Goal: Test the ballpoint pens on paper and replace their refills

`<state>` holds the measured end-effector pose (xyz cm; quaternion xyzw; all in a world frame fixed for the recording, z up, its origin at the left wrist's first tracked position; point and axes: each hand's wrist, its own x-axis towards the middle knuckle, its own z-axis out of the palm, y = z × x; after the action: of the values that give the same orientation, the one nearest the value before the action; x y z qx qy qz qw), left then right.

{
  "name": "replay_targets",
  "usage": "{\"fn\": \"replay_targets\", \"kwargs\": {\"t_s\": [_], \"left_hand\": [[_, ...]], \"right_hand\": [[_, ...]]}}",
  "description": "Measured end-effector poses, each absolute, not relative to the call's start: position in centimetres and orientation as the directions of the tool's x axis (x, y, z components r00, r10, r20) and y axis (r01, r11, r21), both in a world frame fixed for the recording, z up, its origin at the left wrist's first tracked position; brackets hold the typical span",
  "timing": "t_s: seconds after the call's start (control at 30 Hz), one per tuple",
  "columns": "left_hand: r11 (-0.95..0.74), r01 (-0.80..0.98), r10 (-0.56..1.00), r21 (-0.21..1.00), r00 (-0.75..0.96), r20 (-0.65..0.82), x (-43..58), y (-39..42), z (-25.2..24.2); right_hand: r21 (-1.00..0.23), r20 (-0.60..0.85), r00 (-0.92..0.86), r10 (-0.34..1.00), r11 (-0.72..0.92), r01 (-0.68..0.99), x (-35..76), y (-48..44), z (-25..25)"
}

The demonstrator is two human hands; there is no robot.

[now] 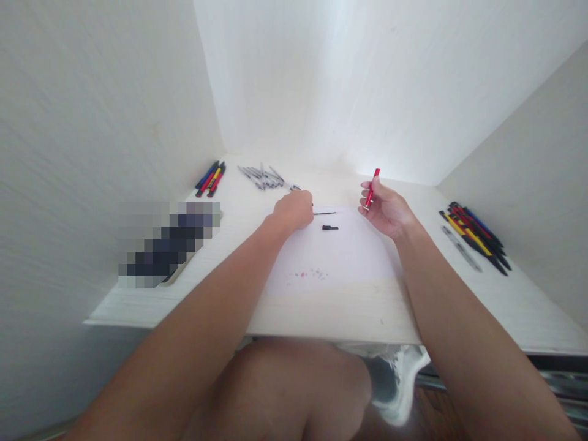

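Far left: one dark oblong item [184, 242], masked by pixelation, identity not readable, on the desk [331, 318].

Behind it: one bundle of click pens [211, 179], blue, red and yellow with black, beside the left wall [138, 122].

Next: one loose heap of slim pen refills [263, 177], greyish, toward the back.

Centre-left: left hand [294, 209], knuckles up, fingers curled under and hidden; whether it grips anything cannot be told.

Centre: one thin dark rod [327, 213], probably a refill, projecting rightward from beside the left hand, axis running left to right. Just nearer the body, one short black pen part [329, 228], lying on white paper [353, 254], axis likewise left to right; it sits between the hands, closer to the left.

Centre-right: right hand [383, 205], palm partly turned up, pinching one red pen barrel [373, 188], which slants with its upper end to the right, well apart from the rod.

Far right: one clear pen [462, 248] beside a pile of pens [475, 236], yellow, red, blue and black.

Room: open paper between the hands and toward the desk's front edge; back wall [321, 92] beyond.
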<state>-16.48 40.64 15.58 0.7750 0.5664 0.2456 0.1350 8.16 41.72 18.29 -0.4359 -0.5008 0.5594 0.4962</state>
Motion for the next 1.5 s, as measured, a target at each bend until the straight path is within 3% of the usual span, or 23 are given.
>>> {"fn": "replay_targets", "kwargs": {"t_s": [0.2, 0.5, 0.73, 0.87, 1.0, 1.5], "left_hand": [[-0.247, 0.882, 0.969, 0.401, 0.221, 0.111, -15.7, 39.9, 16.4], [-0.286, 0.837, 0.954, 0.467, 0.201, 0.223, -15.3, 40.0, 17.0], [-0.319, 0.767, 0.943, 0.556, 0.201, 0.264, -15.3, 40.0, 17.1], [-0.310, 0.766, 0.945, 0.563, 0.185, 0.268, -15.3, 40.1, 17.1], [-0.308, 0.764, 0.947, 0.566, 0.187, 0.263, -15.3, 40.1, 17.2], [-0.294, 0.750, 0.955, 0.593, 0.200, 0.221, -15.3, 39.9, 17.6]], "right_hand": [[-0.990, -0.054, -0.061, 0.997, -0.062, -0.128, 7.9, 41.9, 18.2], [-0.997, -0.082, 0.103, 0.991, -0.083, -0.002, 8.1, 43.1, 16.7], [-0.999, -0.044, 0.026, 0.999, -0.045, 0.007, 8.0, 42.4, 17.1], [-0.997, -0.033, -0.017, 0.999, -0.034, -0.073, 8.0, 42.1, 17.4], [-0.999, -0.022, -0.032, 0.999, -0.023, -0.048, 7.8, 41.9, 17.5], [-0.998, -0.049, 0.046, 0.998, -0.047, -0.043, 7.6, 41.6, 17.8]]}}
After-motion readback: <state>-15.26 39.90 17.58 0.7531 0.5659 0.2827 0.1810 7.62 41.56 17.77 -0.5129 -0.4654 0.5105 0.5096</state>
